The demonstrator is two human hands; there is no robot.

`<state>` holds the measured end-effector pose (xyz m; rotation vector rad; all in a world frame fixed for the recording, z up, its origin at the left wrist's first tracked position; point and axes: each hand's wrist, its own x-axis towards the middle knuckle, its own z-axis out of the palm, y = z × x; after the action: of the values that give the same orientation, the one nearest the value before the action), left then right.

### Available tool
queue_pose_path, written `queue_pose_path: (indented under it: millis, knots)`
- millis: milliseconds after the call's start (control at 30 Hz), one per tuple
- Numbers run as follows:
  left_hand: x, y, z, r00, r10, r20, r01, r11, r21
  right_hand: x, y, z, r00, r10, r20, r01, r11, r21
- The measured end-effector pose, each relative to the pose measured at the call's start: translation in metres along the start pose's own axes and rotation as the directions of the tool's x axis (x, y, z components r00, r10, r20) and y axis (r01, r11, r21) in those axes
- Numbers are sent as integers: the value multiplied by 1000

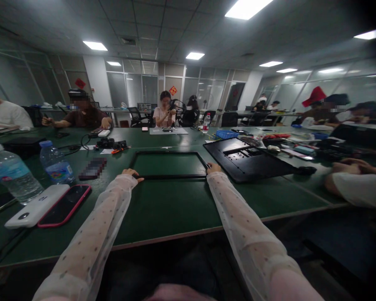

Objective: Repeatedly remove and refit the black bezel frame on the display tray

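Left hand (132, 174) and right hand (213, 168) pinching it, the frame (175, 177) is held behind the tabletop's (175, 209) near edge, panel (260, 165) unjoined.

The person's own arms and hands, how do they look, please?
The left sleeve and right sleeve are loose, sheer and whitish, with small dark dots, and reach the wrists. The left hand and right hand wear no gloves.
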<state>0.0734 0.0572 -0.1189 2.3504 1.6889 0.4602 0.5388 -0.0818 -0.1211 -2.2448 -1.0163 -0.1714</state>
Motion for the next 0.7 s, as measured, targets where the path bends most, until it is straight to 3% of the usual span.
queue_pose_path:
  millis: [200, 333, 533, 700]
  knots:
    - [4, -5, 4, 991, 60, -121, -71, 994, -88, 5, -4, 3, 994, 107, 37, -112, 977, 181]
    - [4, -4, 5, 994, 32, -103, -42, 995, -91, -2, -13, -4, 986, 165, 6, -159, 941, 298]
    - [6, -4, 8, 996, -29, -86, 22, 996, -84, -6, -22, -8, 994, 108, 19, -105, 895, 434]
    - [1, -10, 4, 985, -85, -148, 49, 971, -232, 0, -21, -7, 999, 42, 17, -44, 836, 546]
